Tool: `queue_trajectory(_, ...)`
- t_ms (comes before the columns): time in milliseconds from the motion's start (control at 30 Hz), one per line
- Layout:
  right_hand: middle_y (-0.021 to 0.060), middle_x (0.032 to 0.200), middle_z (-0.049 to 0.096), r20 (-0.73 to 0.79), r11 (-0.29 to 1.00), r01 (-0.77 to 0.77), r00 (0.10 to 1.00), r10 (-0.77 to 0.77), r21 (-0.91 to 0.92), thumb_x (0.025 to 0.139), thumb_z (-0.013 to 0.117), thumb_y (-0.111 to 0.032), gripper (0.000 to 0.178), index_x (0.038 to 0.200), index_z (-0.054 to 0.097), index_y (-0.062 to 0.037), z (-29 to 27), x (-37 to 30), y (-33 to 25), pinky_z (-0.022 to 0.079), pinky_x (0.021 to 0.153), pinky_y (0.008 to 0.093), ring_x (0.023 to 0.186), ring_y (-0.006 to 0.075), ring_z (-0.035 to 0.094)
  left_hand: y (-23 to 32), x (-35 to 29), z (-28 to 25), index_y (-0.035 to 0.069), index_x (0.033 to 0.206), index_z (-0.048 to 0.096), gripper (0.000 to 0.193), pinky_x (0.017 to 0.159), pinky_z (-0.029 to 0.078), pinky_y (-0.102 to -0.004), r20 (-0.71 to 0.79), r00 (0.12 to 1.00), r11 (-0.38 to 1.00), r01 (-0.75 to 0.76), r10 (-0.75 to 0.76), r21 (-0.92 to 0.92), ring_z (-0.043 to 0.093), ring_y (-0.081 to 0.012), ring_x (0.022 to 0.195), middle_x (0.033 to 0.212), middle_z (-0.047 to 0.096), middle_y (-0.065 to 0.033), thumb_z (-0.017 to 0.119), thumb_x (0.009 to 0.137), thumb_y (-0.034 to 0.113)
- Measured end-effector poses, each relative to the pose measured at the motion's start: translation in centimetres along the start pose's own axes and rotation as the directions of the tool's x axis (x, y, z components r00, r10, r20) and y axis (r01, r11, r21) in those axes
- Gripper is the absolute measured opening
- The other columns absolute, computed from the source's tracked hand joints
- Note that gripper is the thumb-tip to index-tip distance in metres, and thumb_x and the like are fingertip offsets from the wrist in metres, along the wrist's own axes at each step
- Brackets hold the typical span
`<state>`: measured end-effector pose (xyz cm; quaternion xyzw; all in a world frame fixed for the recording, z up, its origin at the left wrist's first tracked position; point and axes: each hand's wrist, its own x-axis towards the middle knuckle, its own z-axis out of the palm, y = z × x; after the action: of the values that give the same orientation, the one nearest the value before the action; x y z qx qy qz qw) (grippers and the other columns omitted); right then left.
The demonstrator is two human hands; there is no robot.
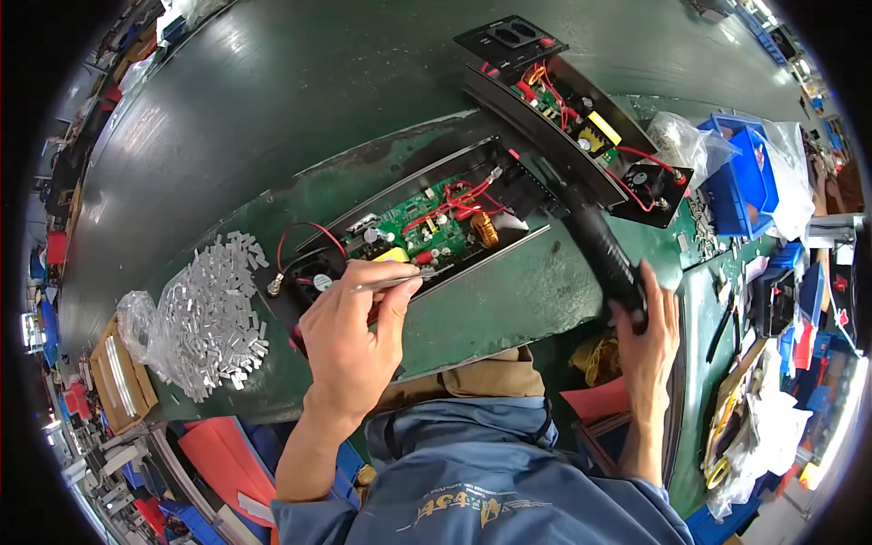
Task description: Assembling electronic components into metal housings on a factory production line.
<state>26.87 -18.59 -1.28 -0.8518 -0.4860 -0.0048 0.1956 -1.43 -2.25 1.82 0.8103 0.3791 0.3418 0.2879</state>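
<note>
My left hand (pixel 350 341) is closed in a pinch on slim metal tweezers (pixel 389 282), held over the near side of an open black metal housing (pixel 509 245). Inside that housing lies a green circuit board (pixel 409 213) with red wires, a copper coil (pixel 484 230) and a yellow transformer (pixel 391 256). A black end panel with a fan (pixel 313 270) hangs at its left end, partly behind my left hand. At the right, my right hand (pixel 649 354) grips the near end of a long black cylindrical tool, apparently an electric screwdriver (pixel 597 243). Its far end reaches the housing's right end; the tip cannot be made out.
A second open housing (pixel 545 136) with wired end panels stands behind the tool. Many small silvery clips (pixel 213 318) are heaped at the left beside a cardboard box (pixel 116 381). A blue bin (pixel 738 182), plastic bags and loose metal parts (pixel 701 222) lie at the right.
</note>
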Motion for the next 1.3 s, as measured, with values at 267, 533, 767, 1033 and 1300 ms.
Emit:
queue_trajectory(267,0.0020,0.089,0.063,0.808,0.195,-0.813,0.576,0.125,0.549,0.075,0.080,-0.005,0.053,0.120,0.053,-0.0042,0.1,-9.7,-2.6,0.049,0.076,0.0271,0.081,0.0113,0.060,-0.5,1.5,1.6,0.001,0.100,0.065,0.018,0.063,0.053,-0.0321,-0.020,0.993,0.986,-0.115,0.119,0.118,0.070,-0.0246,0.076,0.093,0.073,-0.0101,0.076,0.086,0.000)
queue_trajectory(533,0.0143,0.083,0.063,0.798,0.636,-0.589,0.599,-0.072,0.499,0.083,0.081,-0.017,0.053,0.125,0.052,-0.0027,1.2,-9.6,-5.7,0.052,0.066,0.0361,0.070,0.0224,0.063,-1.8,1.4,2.0,0.001,0.101,0.065,0.018,0.068,0.054,-0.0346,0.040,0.979,0.961,-0.206,0.202,0.186,0.070,-0.0266,0.078,0.094,0.073,-0.0091,0.076,0.086,0.000)
queue_trajectory(767,0.0165,0.087,0.063,0.745,0.529,-0.571,0.638,-0.195,0.628,0.105,0.049,-0.032,0.046,0.138,0.046,-0.0009,1.5,-9.4,-4.4,0.051,0.072,0.0387,0.074,0.0259,0.063,-1.2,1.1,1.9,0.000,0.101,0.066,0.020,0.069,0.054,-0.0345,0.041,0.997,0.985,-0.070,0.065,0.155,0.071,-0.0274,0.079,0.093,0.073,-0.0105,0.077,0.085,-0.001)
queue_trajectory(1033,0.0202,0.112,0.067,0.813,0.550,-0.631,0.557,-0.170,0.547,0.109,0.042,-0.029,0.042,0.139,0.049,-0.0009,0.9,-8.7,-4.7,0.051,0.086,0.0354,0.096,0.0265,0.067,-1.3,0.9,1.7,-0.002,0.102,0.065,0.024,0.068,0.058,-0.0348,0.026,0.999,0.992,-0.039,0.036,0.123,0.072,-0.0284,0.077,0.091,0.074,-0.0118,0.078,0.083,-0.003)
queue_trajectory(1300,0.0089,0.086,0.066,0.895,0.309,-0.840,0.410,-0.176,0.446,0.098,0.033,-0.074,0.089,0.130,0.054,0.0064,2.4,-9.9,-4.2,0.049,0.071,0.0287,0.074,0.0138,0.062,-1.3,1.4,1.6,0.000,0.102,0.065,0.023,0.070,0.060,-0.0346,0.026,0.999,0.997,-0.031,0.029,0.076,0.073,-0.0270,0.077,0.089,0.074,-0.0117,0.078,0.083,-0.002)
